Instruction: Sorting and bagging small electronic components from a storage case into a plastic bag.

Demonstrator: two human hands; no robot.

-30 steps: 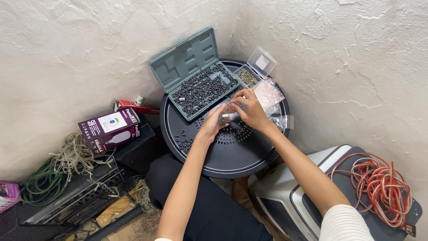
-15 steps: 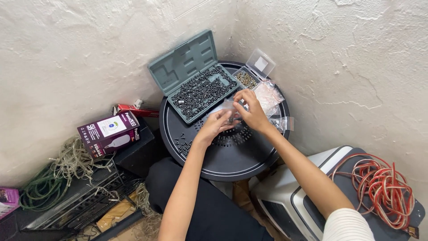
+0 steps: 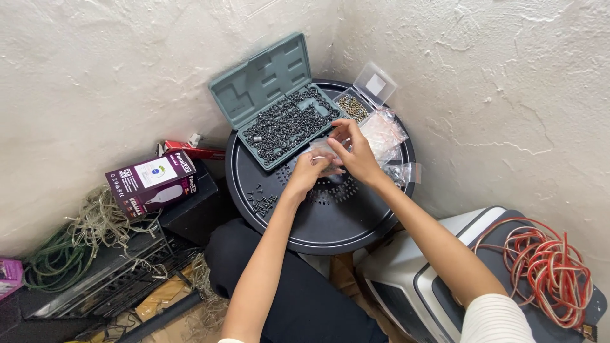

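Plastic bag [image 3: 325,151], small and clear, sits pinched between both hands above the round black tabletop [image 3: 330,222]: left hand [image 3: 307,173] grips its near edge, right hand [image 3: 357,152] its top. Beside them (just behind) lies an open green case [image 3: 279,101] full of dark screws [image 3: 289,124].

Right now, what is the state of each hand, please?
Left hand: fingers closed on the small clear plastic bag, above the round black table.
Right hand: fingers closed on the same bag.
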